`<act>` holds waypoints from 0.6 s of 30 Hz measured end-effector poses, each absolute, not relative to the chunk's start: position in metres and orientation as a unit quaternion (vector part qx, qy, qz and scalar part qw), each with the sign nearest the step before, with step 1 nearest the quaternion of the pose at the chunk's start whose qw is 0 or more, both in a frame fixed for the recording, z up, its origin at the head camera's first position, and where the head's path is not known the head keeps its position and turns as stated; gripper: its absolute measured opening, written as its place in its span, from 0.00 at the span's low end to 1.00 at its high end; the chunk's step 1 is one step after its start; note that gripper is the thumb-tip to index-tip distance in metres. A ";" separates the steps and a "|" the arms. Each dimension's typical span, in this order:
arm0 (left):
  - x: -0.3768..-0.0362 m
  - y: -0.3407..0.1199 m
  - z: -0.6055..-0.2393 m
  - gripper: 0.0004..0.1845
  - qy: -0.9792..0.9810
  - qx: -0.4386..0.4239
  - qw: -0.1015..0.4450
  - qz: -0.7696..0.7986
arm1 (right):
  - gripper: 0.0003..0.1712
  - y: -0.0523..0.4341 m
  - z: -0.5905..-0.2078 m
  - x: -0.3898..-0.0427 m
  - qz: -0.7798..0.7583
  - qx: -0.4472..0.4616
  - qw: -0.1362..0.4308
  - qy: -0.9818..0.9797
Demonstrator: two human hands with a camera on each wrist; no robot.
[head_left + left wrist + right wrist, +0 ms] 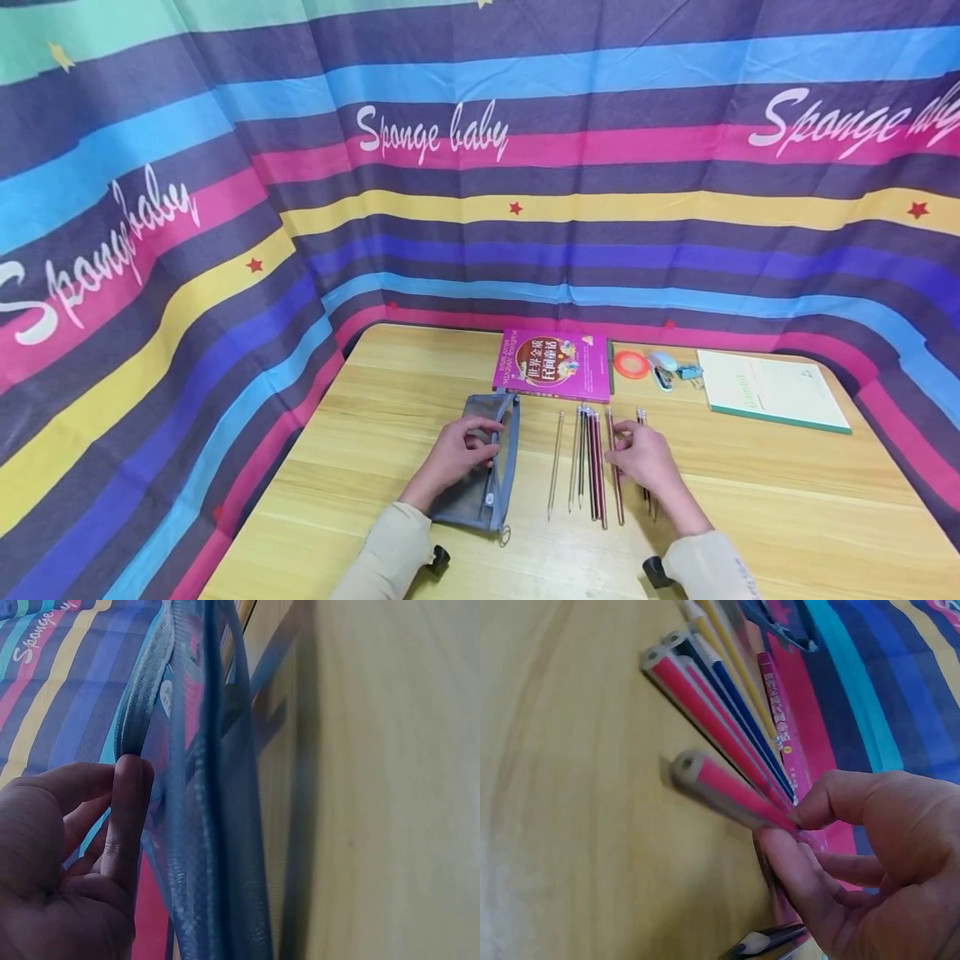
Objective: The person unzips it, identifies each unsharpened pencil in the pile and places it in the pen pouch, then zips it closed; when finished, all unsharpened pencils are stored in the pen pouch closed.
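My left hand (459,454) pinches the zippered edge of a grey-blue mesh pencil pouch (467,505) between thumb and fingers. In the left wrist view the zipper edge (140,705) rises from the fingertips, and the mesh side stands up off the table. Beside the pouch, my right hand (648,457) pinches a red pencil (731,791) between thumb and index finger. Its unsharpened end points away from the hand in the right wrist view. Several other pencils (592,475) lie side by side between the hands. More dark pencils (769,939) lie beneath the right hand, partly hidden by it.
A magenta book (557,371) lies behind the pouch and pencils. To its right are an orange ring (619,372), a light-blue stapler (663,377), a blue clip (687,372) and a white notebook (780,392). A striped curtain (600,179) surrounds the table's back and sides.
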State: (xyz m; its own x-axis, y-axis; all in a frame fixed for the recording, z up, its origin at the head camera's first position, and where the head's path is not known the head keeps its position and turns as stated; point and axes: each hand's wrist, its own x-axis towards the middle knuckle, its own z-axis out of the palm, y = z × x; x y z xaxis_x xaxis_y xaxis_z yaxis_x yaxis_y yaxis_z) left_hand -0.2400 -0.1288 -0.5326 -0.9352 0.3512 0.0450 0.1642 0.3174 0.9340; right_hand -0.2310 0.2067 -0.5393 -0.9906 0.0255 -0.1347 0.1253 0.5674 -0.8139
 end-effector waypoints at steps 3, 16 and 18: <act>-0.239 -0.130 -0.532 0.17 0.809 0.158 0.083 0.560 | 0.34 0.209 -0.537 -0.231 -0.516 0.050 0.056 0.854; -0.239 -0.128 -0.534 0.17 0.811 0.151 0.084 0.560 | 0.42 0.206 -0.514 -0.229 -0.662 0.009 0.072 0.746; -0.239 -0.128 -0.534 0.17 0.811 0.150 0.085 0.559 | 0.43 0.203 -0.513 -0.229 -0.671 0.008 0.073 0.738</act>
